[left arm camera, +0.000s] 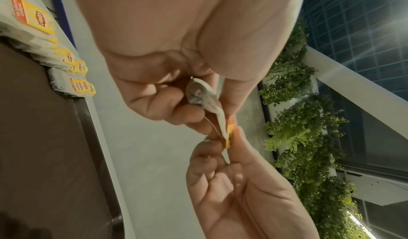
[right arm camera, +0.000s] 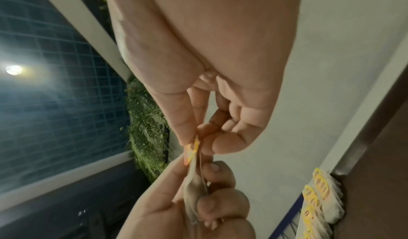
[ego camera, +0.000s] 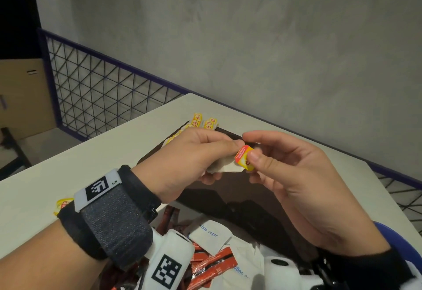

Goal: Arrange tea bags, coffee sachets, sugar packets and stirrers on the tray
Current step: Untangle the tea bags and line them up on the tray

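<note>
Above the dark brown tray, both hands hold one tea bag. My left hand grips the white pouch between thumb and curled fingers. My right hand pinches its yellow and red paper tag between thumb and forefinger. Along the tray's far corner a row of several tea bags with yellow tags lies overlapped; the same tea bags show in the left wrist view, and again as a row of tea bags in the right wrist view. No stirrers are in view.
A pile of red-brown coffee sachets and white sugar packets lies near me below the hands. One yellow tea bag sits on the white table left of my wrist. A blue wire-mesh railing borders the table.
</note>
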A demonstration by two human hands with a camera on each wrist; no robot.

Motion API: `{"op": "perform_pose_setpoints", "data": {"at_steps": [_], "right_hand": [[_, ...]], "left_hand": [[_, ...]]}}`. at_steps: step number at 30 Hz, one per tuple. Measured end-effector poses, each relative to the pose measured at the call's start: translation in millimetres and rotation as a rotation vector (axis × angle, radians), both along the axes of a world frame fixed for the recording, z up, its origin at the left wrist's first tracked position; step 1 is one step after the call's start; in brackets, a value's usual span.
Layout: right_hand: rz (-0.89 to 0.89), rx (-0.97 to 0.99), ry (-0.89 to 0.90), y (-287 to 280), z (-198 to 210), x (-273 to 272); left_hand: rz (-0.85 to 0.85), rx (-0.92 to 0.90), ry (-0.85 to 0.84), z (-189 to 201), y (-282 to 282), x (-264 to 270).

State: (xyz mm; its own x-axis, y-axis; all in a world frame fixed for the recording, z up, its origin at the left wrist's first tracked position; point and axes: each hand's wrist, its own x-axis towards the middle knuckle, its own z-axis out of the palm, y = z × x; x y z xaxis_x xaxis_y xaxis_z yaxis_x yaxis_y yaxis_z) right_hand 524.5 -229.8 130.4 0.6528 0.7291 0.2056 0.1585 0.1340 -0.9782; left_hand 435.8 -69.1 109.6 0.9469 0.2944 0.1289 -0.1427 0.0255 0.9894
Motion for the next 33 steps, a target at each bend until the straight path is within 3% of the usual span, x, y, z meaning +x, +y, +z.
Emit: {"op": "perform_pose_setpoints", "data": {"at_steps": [12,21,33], "right_hand": [[-0.226,0.045,-0.283,3,-1,1],[-0.279,-0.113,-0.449,3,-4,-3],[-0.235,0.008,-0.123,1,1,3]], "left_hand": [[-0.095,0.01,-0.019,0,3,-1],[-0.159,0.069,-0.08,-7,6,2],[0.016,-0.115,-0.169,-9,8,7]]}}
